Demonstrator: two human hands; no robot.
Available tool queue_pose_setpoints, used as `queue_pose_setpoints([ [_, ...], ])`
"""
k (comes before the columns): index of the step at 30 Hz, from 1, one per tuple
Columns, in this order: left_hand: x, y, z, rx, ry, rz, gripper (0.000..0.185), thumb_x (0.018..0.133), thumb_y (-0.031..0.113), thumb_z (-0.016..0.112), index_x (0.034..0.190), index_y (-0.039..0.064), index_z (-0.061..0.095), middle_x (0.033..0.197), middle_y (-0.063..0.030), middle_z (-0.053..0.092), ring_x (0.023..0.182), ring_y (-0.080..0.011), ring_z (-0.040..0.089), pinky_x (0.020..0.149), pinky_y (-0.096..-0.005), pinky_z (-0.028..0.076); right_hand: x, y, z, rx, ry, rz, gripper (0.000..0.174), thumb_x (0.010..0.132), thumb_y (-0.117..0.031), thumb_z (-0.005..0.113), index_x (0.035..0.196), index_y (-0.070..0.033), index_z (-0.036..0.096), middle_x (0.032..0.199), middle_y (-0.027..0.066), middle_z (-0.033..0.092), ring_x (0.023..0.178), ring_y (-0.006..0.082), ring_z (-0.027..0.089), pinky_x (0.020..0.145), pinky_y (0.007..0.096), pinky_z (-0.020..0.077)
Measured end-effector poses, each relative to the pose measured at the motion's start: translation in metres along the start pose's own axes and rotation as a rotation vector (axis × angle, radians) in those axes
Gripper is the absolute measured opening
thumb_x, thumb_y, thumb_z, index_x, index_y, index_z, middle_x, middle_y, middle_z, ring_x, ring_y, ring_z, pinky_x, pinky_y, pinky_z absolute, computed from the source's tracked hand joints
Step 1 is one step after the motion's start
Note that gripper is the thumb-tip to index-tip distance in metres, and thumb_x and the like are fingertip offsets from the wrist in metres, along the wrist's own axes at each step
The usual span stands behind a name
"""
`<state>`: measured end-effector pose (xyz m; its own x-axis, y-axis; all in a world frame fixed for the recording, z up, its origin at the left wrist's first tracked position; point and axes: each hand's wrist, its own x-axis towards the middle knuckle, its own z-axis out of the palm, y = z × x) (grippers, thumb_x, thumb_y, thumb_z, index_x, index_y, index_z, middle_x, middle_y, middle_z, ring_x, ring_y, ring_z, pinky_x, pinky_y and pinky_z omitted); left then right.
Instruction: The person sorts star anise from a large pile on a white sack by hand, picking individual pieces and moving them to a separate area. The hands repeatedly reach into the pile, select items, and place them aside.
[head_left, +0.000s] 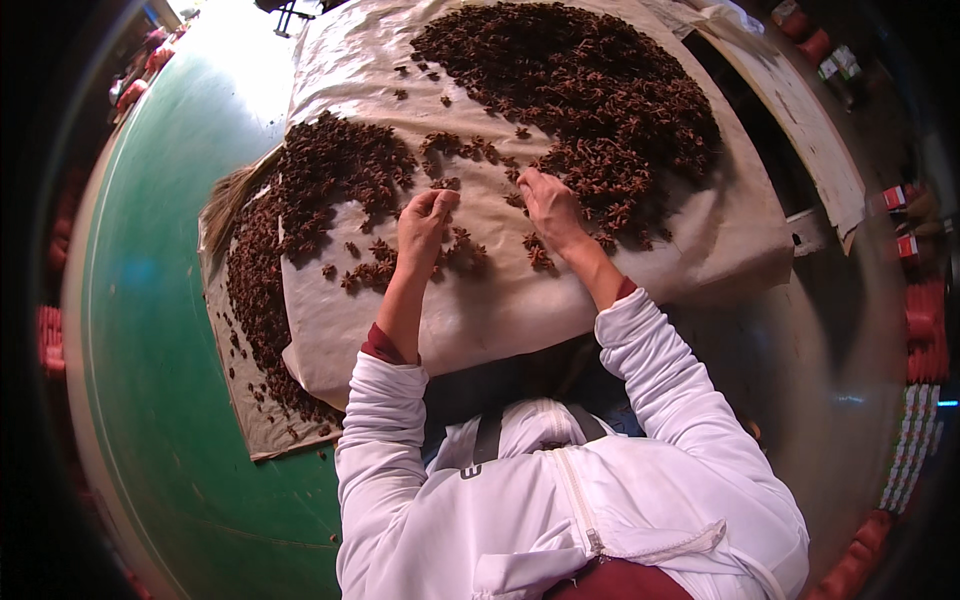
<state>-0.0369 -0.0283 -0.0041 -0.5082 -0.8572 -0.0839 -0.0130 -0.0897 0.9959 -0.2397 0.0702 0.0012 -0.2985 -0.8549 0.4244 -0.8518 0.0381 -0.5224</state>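
Note:
Dried star anise lies on a cloth-covered table (480, 330) before me. The large pile (592, 97) spreads over its far right, and a smaller pile (337, 165) sits at the left edge. My left hand (421, 229) hovers between them, thumb and fingers pinched together, with a few star anise just beyond the fingertips. Whether it holds a piece is hidden. At the near-left edge of the large pile, my right hand (551, 206) has its fingers bent down beside loose pieces; its fingertips' contents cannot be made out. Scattered star anise (461, 251) lies by my left wrist.
Below the table's left side, more star anise (255, 300) covers a sheet (259, 431) on the green floor (150, 337). A straw broom head (229, 202) rests against the table's left edge. A pale board (802, 127) stands beyond the right side. Red sacks line the far right.

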Motion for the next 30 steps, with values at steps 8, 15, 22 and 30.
queue_pose_setpoints([
  [8, -0.009, 0.005, -0.004, -0.289, -0.036, -0.074, 0.028, 0.099, 0.012, 0.056, 0.124, 0.001, 0.058, 0.106, -0.0057, 0.065, 0.077, -0.0090, 0.060, 0.066, -0.0216, 0.051, 0.017, -0.002, -0.036, -0.121, 0.216, -0.029, 0.009, 0.086, -0.016, 0.068, 0.095, -0.014, 0.068, 0.077, 0.0093, 0.062, 0.078, 0.0279, 0.061, 0.070, 0.0398, 0.0515],
  [15, -0.016, 0.009, -0.011, -0.182, -0.012, -0.057, 0.027, 0.098, 0.008, 0.055, 0.125, 0.003, 0.056, 0.107, -0.0072, 0.067, 0.082, -0.0119, 0.065, 0.071, -0.0242, 0.055, -0.016, -0.033, -0.093, 0.463, -0.444, 0.034, 0.018, 0.087, -0.013, 0.067, 0.104, -0.006, 0.069, 0.093, 0.0123, 0.068, 0.087, 0.0253, 0.064, 0.078, 0.0336, 0.0510],
  [22, -0.027, 0.003, -0.008, -0.295, -0.113, -0.040, 0.029, 0.098, 0.008, 0.055, 0.125, -0.001, 0.052, 0.115, -0.0114, 0.062, 0.099, -0.0190, 0.065, 0.084, -0.0270, 0.054, -0.010, -0.014, -0.013, -0.437, -0.234, -0.108, 0.005, 0.081, -0.008, 0.060, 0.085, -0.006, 0.063, 0.088, 0.0095, 0.066, 0.093, 0.0267, 0.061, 0.076, 0.0380, 0.0541],
  [30, -0.040, 0.014, -0.011, -0.359, -0.113, -0.019, 0.030, 0.097, 0.006, 0.056, 0.126, 0.000, 0.052, 0.110, -0.0093, 0.062, 0.103, -0.0187, 0.064, 0.085, -0.0264, 0.054, -0.013, -0.026, -0.029, -0.106, -0.161, -0.190, 0.025, 0.087, -0.006, 0.059, 0.112, -0.004, 0.061, 0.099, 0.0130, 0.059, 0.086, 0.0276, 0.060, 0.078, 0.0359, 0.0513],
])
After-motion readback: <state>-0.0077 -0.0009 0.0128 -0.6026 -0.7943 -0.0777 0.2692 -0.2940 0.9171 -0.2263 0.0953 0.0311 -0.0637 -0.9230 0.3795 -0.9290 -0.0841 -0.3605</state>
